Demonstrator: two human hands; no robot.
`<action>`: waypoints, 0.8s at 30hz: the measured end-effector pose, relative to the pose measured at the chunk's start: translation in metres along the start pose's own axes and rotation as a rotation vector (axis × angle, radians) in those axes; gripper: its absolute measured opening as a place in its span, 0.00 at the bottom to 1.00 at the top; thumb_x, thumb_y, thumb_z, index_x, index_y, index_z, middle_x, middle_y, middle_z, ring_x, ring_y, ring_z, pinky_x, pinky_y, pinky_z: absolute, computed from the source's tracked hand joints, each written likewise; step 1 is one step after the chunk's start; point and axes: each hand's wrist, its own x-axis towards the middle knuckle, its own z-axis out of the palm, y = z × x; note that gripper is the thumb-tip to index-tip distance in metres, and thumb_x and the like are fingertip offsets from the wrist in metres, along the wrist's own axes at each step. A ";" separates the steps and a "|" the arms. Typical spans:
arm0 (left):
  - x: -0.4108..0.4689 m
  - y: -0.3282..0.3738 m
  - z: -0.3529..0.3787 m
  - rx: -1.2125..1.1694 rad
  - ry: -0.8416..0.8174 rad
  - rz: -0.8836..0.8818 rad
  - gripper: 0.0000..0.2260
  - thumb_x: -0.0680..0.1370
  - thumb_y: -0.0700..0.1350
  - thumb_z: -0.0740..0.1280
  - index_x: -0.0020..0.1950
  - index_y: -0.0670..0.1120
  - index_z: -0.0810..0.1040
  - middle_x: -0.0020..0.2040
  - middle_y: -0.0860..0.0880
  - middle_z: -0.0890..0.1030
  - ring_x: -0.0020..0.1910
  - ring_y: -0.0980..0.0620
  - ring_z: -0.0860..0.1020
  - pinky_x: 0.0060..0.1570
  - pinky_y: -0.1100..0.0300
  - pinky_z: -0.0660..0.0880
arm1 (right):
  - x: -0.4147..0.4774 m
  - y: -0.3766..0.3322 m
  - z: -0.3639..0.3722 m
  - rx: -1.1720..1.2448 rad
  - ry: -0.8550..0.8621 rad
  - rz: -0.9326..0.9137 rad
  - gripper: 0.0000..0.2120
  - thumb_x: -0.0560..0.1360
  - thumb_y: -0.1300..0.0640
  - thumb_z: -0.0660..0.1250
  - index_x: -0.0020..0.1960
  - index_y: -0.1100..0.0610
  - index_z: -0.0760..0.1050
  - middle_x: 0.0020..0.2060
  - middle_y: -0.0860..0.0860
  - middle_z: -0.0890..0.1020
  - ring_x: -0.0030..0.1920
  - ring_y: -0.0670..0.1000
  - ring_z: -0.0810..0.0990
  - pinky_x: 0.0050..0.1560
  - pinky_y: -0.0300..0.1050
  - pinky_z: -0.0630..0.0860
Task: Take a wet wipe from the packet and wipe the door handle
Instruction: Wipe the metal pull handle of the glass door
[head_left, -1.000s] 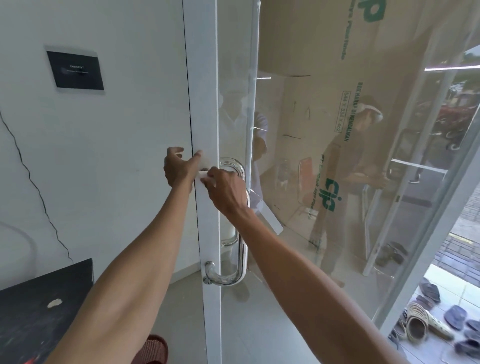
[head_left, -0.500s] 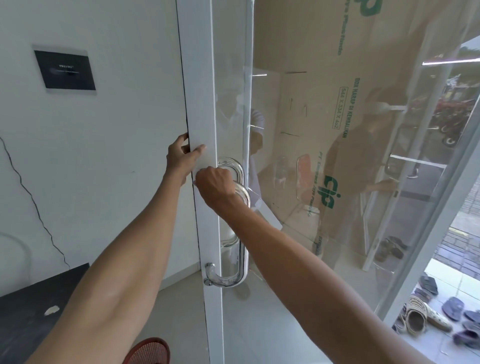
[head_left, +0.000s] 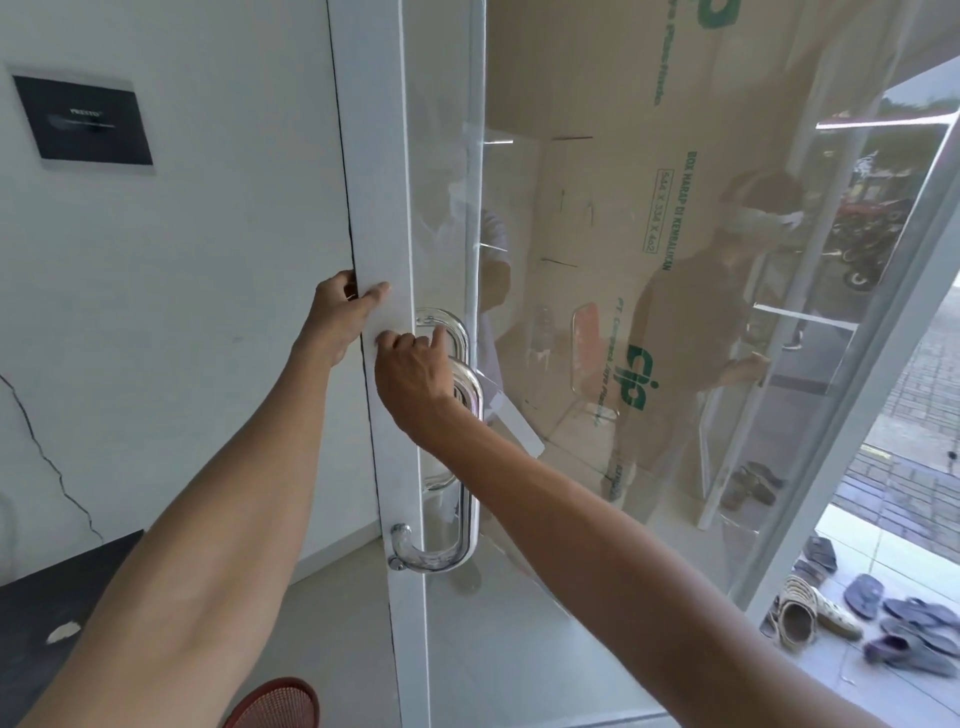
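A chrome D-shaped door handle (head_left: 466, 519) is fixed to the white frame (head_left: 382, 156) of a glass door. My right hand (head_left: 415, 387) is closed over the handle's upper bend, with a small white bit of wet wipe (head_left: 385, 336) showing at the fingertips against the frame. Most of the wipe is hidden inside the hand. My left hand (head_left: 340, 314) grips the door's left edge just above and left of the right hand, fingers wrapped behind the edge and thumb on the front. The wipe packet is not in view.
A white wall with a black plaque (head_left: 83, 122) and a crack lies to the left. A dark surface (head_left: 57, 608) and a red basket rim (head_left: 278, 704) sit low left. Cardboard boxes (head_left: 649, 234) stand behind the glass. Several sandals (head_left: 852, 613) lie outside at lower right.
My left hand has gone from touching the right hand to gripping the door's edge a little higher. My right hand has settled onto the top of the handle.
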 end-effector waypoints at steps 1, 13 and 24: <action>0.000 0.001 0.000 0.002 -0.004 -0.001 0.16 0.78 0.45 0.69 0.64 0.41 0.76 0.58 0.45 0.81 0.56 0.47 0.80 0.58 0.56 0.76 | 0.004 -0.004 -0.002 -0.037 -0.033 -0.004 0.22 0.76 0.55 0.64 0.67 0.63 0.66 0.56 0.55 0.78 0.55 0.55 0.78 0.71 0.64 0.55; 0.001 0.001 -0.009 -0.031 -0.060 -0.059 0.19 0.76 0.46 0.71 0.65 0.41 0.75 0.60 0.44 0.81 0.61 0.44 0.79 0.67 0.47 0.72 | -0.016 0.011 0.005 -0.015 0.059 0.053 0.15 0.80 0.57 0.54 0.65 0.61 0.66 0.52 0.55 0.80 0.55 0.58 0.78 0.72 0.68 0.51; -0.006 0.012 -0.006 0.001 -0.040 -0.081 0.17 0.77 0.45 0.71 0.63 0.41 0.76 0.59 0.44 0.81 0.60 0.43 0.79 0.66 0.46 0.73 | -0.004 -0.008 0.000 -0.032 0.011 0.064 0.17 0.77 0.55 0.60 0.63 0.61 0.69 0.50 0.54 0.80 0.53 0.56 0.79 0.71 0.66 0.54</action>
